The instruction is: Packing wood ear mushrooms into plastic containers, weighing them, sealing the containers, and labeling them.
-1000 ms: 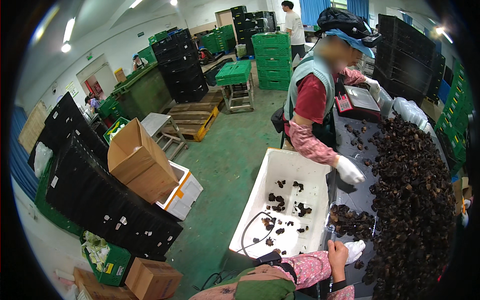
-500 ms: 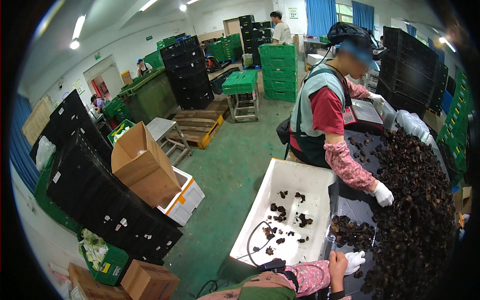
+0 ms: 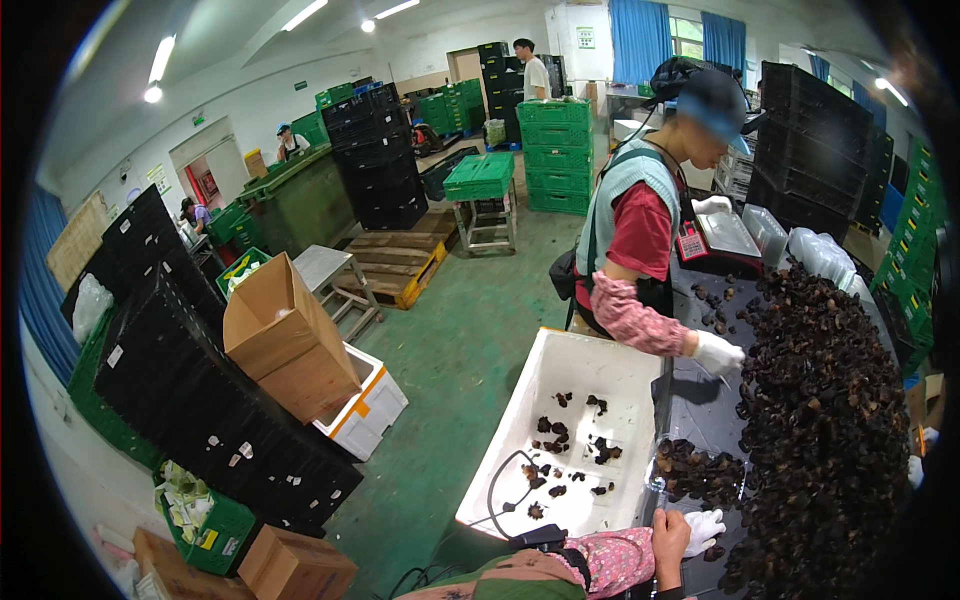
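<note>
My left hand (image 3: pixel 706 530) wears a white glove, with its fingers stretched over the dark tabletop. A pink floral sleeve (image 3: pixel 622 556) covers that forearm. My right hand (image 3: pixel 670 545) is bare and closed at the cuff of the left glove, hiding the left wrist. Beyond the glove lies a small heap of dried black fungus (image 3: pixel 700 470) on clear plastic. A much larger fungus pile (image 3: pixel 830 430) spreads to the right. One loose piece (image 3: pixel 714 553) sits beside the gloved fingers.
Left of the table stands a white tub (image 3: pixel 545 375) with scattered fungus pieces. A co-worker (image 3: pixel 640 230) in gloves reaches over the table. Beyond are a scale (image 3: pixel 728 235), clear plastic boxes (image 3: pixel 820 255) and stacked black crates (image 3: pixel 810 150).
The co-worker's near gloved hand has drawn back from the pile, leftward and away from me. Their other hand has moved left by the scale. My hands stay together, nearly still.
</note>
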A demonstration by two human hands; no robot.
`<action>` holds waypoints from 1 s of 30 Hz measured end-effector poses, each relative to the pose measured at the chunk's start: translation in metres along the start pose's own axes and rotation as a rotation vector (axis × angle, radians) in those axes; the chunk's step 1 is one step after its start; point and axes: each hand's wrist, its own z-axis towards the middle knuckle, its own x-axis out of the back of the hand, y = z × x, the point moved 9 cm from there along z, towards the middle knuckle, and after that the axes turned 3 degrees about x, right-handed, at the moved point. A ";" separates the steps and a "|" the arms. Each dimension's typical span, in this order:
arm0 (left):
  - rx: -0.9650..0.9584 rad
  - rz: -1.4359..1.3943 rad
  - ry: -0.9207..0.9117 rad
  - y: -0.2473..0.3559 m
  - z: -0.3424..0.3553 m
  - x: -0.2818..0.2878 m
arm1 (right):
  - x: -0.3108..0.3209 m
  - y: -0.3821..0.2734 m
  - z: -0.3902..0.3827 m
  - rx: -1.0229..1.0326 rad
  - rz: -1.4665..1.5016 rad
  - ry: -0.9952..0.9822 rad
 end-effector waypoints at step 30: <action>-0.171 0.087 0.071 0.025 -0.012 -0.009 | 0.012 -0.031 -0.002 0.095 0.020 0.034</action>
